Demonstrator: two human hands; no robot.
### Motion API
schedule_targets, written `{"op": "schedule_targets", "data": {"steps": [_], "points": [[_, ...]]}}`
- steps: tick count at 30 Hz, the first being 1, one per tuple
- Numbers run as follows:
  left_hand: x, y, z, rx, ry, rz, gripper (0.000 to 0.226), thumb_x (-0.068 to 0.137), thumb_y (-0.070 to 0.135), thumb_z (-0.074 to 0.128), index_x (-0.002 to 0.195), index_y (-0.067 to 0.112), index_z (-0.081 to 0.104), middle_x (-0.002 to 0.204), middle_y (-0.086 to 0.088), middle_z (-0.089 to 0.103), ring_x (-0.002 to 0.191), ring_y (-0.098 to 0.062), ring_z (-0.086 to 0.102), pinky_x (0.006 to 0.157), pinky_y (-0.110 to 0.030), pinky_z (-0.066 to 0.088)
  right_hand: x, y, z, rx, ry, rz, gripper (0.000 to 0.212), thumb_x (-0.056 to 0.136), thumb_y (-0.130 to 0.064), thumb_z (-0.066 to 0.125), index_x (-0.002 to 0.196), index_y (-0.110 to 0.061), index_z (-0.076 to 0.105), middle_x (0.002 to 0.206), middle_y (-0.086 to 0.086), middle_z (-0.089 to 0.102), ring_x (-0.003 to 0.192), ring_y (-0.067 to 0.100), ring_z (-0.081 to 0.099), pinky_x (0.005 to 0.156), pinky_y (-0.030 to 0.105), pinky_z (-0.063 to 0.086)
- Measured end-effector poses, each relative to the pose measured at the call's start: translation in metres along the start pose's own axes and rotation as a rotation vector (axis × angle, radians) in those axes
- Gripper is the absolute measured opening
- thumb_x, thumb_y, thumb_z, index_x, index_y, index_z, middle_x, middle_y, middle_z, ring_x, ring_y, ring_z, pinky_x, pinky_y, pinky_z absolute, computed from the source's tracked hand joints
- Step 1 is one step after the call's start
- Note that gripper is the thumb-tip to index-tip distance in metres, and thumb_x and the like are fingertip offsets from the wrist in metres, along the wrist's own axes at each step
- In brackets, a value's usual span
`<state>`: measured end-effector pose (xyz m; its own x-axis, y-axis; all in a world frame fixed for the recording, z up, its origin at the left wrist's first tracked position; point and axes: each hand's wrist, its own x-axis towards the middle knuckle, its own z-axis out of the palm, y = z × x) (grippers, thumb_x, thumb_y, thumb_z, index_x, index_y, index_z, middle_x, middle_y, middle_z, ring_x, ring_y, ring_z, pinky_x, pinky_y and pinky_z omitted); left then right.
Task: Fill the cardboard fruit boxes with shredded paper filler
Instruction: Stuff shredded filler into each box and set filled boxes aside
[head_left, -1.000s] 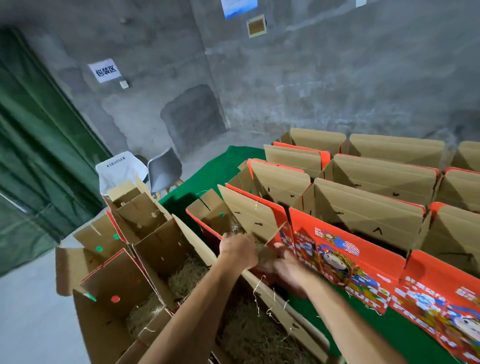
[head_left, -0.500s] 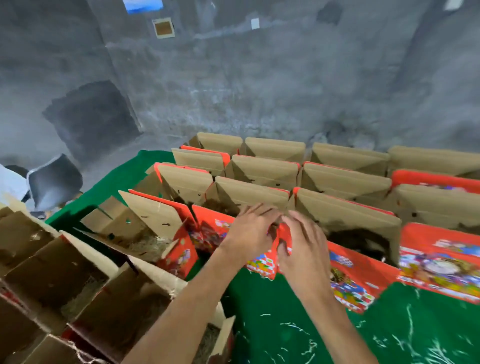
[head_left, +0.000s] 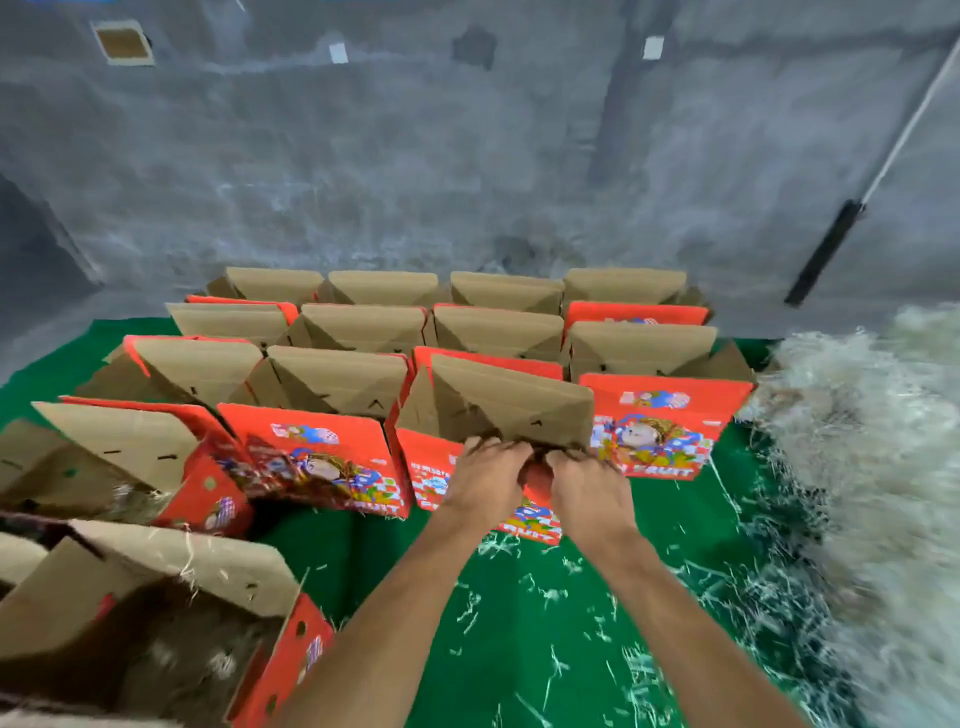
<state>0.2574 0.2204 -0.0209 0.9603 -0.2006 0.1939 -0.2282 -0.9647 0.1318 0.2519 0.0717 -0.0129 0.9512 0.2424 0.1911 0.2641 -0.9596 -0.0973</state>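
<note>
Several red printed cardboard fruit boxes with brown inner flaps stand in rows on a green-covered table (head_left: 519, 613). My left hand (head_left: 485, 475) and my right hand (head_left: 587, 486) lie side by side, fingers hooked over the front top edge of one open box (head_left: 498, 410) in the front row. Its raised lid flap stands behind my fingers, and its inside is hidden. A big heap of pale shredded paper filler (head_left: 883, 467) lies at the right. At the near left stands an open box (head_left: 171, 623) with brownish filler inside.
A grey concrete wall (head_left: 467, 156) runs behind the boxes. Loose paper strands are scattered over the green cover near my arms. More open boxes (head_left: 104, 457) stand at the left. A dark-handled pole (head_left: 831, 244) leans on the wall at the right.
The view has swung right, and the filler heap has come into sight. Both hands have moved from the left-hand boxes to a front-row box further right and now grip its front edge.
</note>
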Motion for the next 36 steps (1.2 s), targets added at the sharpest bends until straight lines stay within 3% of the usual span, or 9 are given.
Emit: {"op": "schedule_targets", "data": {"steps": [4, 9, 13, 21, 24, 27, 31, 33, 36], "points": [[-0.046, 0.061, -0.009, -0.031, -0.044, 0.026, 0.022, 0.083, 0.018, 0.053, 0.104, 0.024, 0.059, 0.102, 0.001, 0.070, 0.101, -0.024, 0.061, 0.089, -0.033, 0.037, -0.069, 0.037, -0.024, 0.065, -0.018, -0.010, 0.024, 0.085, -0.017, 0.059, 0.104, -0.030, 0.067, 0.100, -0.006, 0.070, 0.095, 0.023, 0.067, 0.083, 0.032, 0.048], [-0.123, 0.160, 0.000, -0.040, -0.076, 0.191, 0.025, 0.082, 0.020, 0.050, 0.104, 0.025, 0.062, 0.100, 0.004, 0.072, 0.088, -0.026, 0.067, 0.079, -0.034, 0.048, -0.198, 0.109, -0.049, 0.122, 0.098, 0.032, 0.029, 0.067, -0.005, 0.082, 0.087, -0.023, 0.074, 0.081, -0.002, 0.072, 0.069, 0.028, 0.069, 0.060, 0.035, 0.056], [-0.164, 0.227, 0.010, -0.113, -0.159, 0.223, 0.017, 0.098, 0.032, 0.041, 0.102, 0.028, 0.058, 0.099, 0.004, 0.071, 0.087, -0.023, 0.068, 0.076, -0.035, 0.051, -0.272, 0.160, -0.052, 0.185, 0.148, 0.018, 0.015, 0.082, -0.010, 0.078, 0.093, -0.020, 0.076, 0.086, -0.001, 0.074, 0.076, 0.027, 0.069, 0.064, 0.037, 0.058], [-0.197, 0.244, 0.010, -0.148, -0.287, 0.006, 0.068, 0.101, 0.059, 0.008, 0.096, 0.022, 0.065, 0.083, -0.001, 0.069, 0.075, -0.021, 0.068, 0.076, -0.035, 0.056, -0.316, 0.173, -0.051, 0.271, 0.152, 0.010, 0.013, 0.090, -0.018, 0.072, 0.100, -0.017, 0.080, 0.098, 0.001, 0.077, 0.082, 0.023, 0.074, 0.063, 0.040, 0.061], [-0.187, 0.224, 0.008, -0.121, -0.391, -0.090, 0.063, 0.101, 0.059, 0.012, 0.113, 0.026, 0.064, 0.095, -0.006, 0.071, 0.089, -0.023, 0.068, 0.084, -0.036, 0.053, -0.308, 0.169, -0.060, 0.286, 0.009, 0.078, 0.033, 0.098, -0.046, 0.054, 0.095, -0.022, 0.077, 0.087, -0.003, 0.076, 0.080, 0.019, 0.072, 0.067, 0.034, 0.060], [-0.179, 0.215, 0.013, -0.152, -0.485, -0.132, 0.041, 0.099, 0.054, 0.025, 0.119, 0.035, 0.056, 0.129, -0.003, 0.063, 0.112, -0.026, 0.061, 0.087, -0.036, 0.042, -0.289, 0.166, -0.057, 0.277, -0.124, 0.089, 0.047, 0.099, -0.058, 0.040, 0.083, -0.022, 0.066, 0.068, -0.004, 0.065, 0.067, 0.022, 0.067, 0.063, 0.028, 0.054], [-0.181, 0.217, 0.042, -0.090, -0.543, -0.096, 0.047, 0.095, 0.058, 0.025, 0.125, 0.029, 0.046, 0.138, -0.005, 0.055, 0.126, -0.026, 0.048, 0.103, -0.046, 0.031, -0.257, 0.159, -0.040, 0.472, -0.198, 0.074, 0.039, 0.095, -0.042, 0.057, 0.127, -0.021, 0.062, 0.124, 0.000, 0.066, 0.110, 0.022, 0.064, 0.093, 0.038, 0.053], [-0.180, 0.216, 0.057, 0.001, -0.437, -0.065, 0.064, 0.093, 0.068, 0.017, 0.133, 0.027, 0.044, 0.135, -0.004, 0.055, 0.126, -0.025, 0.045, 0.107, -0.046, 0.028, -0.240, 0.157, -0.026, 0.375, -0.096, -0.001, 0.052, 0.094, -0.036, 0.058, 0.140, -0.012, 0.051, 0.148, 0.006, 0.048, 0.137, 0.025, 0.045, 0.115, 0.040, 0.034], [-0.173, 0.211, 0.071, 0.011, -0.353, -0.035, 0.087, 0.084, 0.086, 0.008, 0.132, 0.023, 0.045, 0.133, -0.003, 0.056, 0.125, -0.023, 0.047, 0.108, -0.047, 0.028, -0.215, 0.164, -0.005, 0.057, -0.120, 0.033, 0.074, 0.097, -0.044, 0.046, 0.155, -0.004, 0.022, 0.165, 0.014, 0.012, 0.153, 0.027, 0.007, 0.124, 0.044, 0.005]]}}
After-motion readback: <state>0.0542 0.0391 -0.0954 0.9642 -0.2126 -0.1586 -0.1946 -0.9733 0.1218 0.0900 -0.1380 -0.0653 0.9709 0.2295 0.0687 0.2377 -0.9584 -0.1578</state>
